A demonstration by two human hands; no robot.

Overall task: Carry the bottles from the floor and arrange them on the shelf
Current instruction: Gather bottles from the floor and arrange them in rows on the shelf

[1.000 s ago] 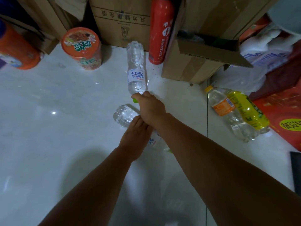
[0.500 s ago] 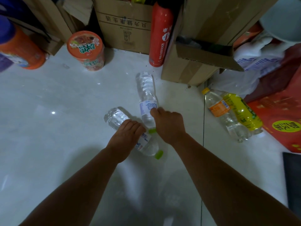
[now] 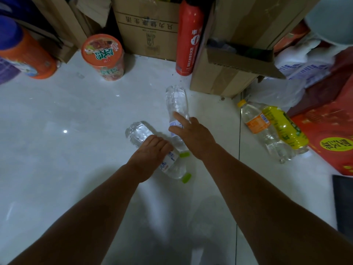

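Two clear water bottles with green caps lie on the pale floor. My left hand [image 3: 150,153] grips the middle of the nearer bottle [image 3: 139,133], which points its cap toward me. My right hand [image 3: 193,136] curls over the labelled part of the farther bottle [image 3: 176,100], its cap just below my palm. To the right lie an orange-labelled clear bottle [image 3: 257,124] and a yellow-labelled bottle [image 3: 284,127], side by side and untouched. No shelf is in view.
Cardboard boxes [image 3: 149,29] line the back, with a red spray can [image 3: 189,39] standing between them. An orange noodle cup [image 3: 104,58] and an orange jug [image 3: 26,54] stand at the back left. A red bag [image 3: 328,134] lies at the right.
My right hand has dragged the farther bottle toward me and slid up from its cap onto its label. My left hand has closed round the nearer bottle.
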